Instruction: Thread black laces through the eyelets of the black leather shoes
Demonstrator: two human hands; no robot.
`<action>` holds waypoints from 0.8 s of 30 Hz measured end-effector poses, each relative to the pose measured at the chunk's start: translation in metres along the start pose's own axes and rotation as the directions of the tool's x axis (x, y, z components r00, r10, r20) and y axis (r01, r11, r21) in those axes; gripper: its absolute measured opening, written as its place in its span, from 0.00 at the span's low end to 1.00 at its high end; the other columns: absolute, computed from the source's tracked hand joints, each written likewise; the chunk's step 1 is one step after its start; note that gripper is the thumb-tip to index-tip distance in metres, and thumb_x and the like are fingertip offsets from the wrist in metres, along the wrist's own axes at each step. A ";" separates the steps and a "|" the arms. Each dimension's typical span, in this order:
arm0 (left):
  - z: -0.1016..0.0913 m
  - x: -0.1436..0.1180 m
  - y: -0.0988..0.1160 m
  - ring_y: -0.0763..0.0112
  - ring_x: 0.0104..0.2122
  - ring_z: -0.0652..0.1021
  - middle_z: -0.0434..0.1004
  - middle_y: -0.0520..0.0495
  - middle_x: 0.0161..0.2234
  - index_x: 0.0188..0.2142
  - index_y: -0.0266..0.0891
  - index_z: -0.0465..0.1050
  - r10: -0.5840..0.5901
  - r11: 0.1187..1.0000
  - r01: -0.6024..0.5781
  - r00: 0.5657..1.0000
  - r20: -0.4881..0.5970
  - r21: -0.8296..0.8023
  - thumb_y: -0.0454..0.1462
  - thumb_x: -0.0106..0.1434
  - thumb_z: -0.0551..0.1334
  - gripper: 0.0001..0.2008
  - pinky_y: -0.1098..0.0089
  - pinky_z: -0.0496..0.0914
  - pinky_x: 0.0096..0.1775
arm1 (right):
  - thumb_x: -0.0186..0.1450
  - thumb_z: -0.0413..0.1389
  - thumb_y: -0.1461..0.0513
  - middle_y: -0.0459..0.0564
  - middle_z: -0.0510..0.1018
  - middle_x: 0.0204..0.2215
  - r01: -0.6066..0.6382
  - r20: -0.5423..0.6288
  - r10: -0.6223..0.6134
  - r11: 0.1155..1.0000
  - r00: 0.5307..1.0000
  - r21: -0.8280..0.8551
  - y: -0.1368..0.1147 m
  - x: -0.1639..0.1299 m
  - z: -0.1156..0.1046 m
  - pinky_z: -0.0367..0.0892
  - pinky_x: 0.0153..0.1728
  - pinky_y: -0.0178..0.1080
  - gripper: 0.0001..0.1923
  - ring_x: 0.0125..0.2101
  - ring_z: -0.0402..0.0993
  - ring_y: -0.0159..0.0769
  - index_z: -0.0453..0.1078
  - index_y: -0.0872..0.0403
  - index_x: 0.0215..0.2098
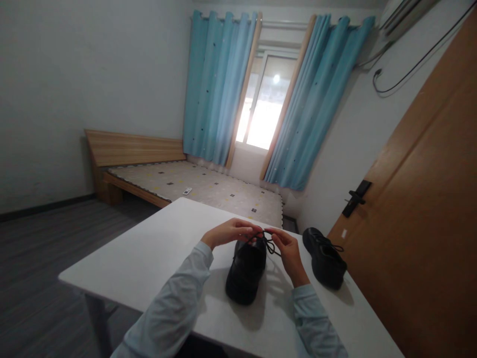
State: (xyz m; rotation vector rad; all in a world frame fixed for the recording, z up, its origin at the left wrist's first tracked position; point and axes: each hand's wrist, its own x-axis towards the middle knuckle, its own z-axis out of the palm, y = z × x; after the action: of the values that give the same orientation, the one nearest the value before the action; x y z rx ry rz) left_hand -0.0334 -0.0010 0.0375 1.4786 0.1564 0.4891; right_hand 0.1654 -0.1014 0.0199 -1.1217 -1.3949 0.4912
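Note:
A black shoe (246, 273) stands on the white table (156, 248) in front of me, its heel toward me. Above its opening, my left hand (236, 230) pinches the black shoelace (269, 243) from the left side. My right hand (287, 248) is closed on the same lace from the right, close to the left fingertips. Loops of lace hang between the two hands. The toe of this shoe is largely hidden behind my hands. A second black shoe (326, 261) with its own laces rests near the table's right edge.
Beyond the table is a bed (216, 186) with a wooden headboard (134, 148); a small white object (187, 191) lies on its mattress. A brown door (421, 199) with a black handle (357, 198) stands close to the table's right side. Blue curtains (218, 89) flank the window.

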 end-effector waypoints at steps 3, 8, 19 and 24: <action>0.000 0.000 -0.001 0.61 0.45 0.75 0.73 0.36 0.48 0.48 0.34 0.72 0.002 1.000 -0.002 1.000 0.004 -0.023 0.41 0.57 0.63 0.20 0.64 0.68 0.46 | 0.57 0.60 0.55 0.49 0.80 0.29 -0.021 -0.065 0.023 0.999 0.998 0.036 -0.003 0.000 -0.002 0.69 0.40 0.43 0.09 0.34 0.75 0.39 0.75 0.53 0.29; 0.003 -0.001 0.001 0.59 0.48 0.73 0.73 0.35 0.48 0.48 0.33 0.72 0.019 0.997 -0.016 0.999 0.033 -0.072 0.40 0.57 0.63 0.20 0.63 0.66 0.49 | 0.50 0.65 0.58 0.48 0.80 0.30 -0.099 0.036 0.096 0.989 0.995 0.114 -0.006 -0.001 0.000 0.70 0.37 0.41 0.14 0.32 0.76 0.38 0.74 0.53 0.34; -0.005 0.005 0.000 0.68 0.38 0.76 0.75 0.38 0.43 0.43 0.35 0.72 0.180 0.982 -0.156 0.943 -0.279 0.105 0.43 0.56 0.62 0.18 0.67 0.70 0.41 | 0.56 0.58 0.59 0.40 0.70 0.14 -0.051 -0.209 0.099 0.974 0.973 0.221 -0.005 0.005 -0.021 0.70 0.26 0.38 0.12 0.17 0.69 0.30 0.72 0.56 0.37; -0.019 0.012 -0.014 0.72 0.29 0.74 0.77 0.44 0.33 0.38 0.35 0.74 0.134 0.930 0.041 0.888 -0.439 0.366 0.43 0.53 0.62 0.16 0.73 0.68 0.30 | 0.55 0.57 0.61 0.38 0.66 0.11 0.032 -0.390 0.031 0.988 0.920 0.154 -0.001 0.008 -0.029 0.61 0.19 0.32 0.09 0.13 0.63 0.26 0.72 0.57 0.33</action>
State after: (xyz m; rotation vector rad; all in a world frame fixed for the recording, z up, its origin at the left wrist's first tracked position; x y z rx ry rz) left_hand -0.0270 0.0212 0.0242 1.7113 0.6169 0.8857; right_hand 0.1932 -0.1052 0.0306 -1.0236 -0.9880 0.3452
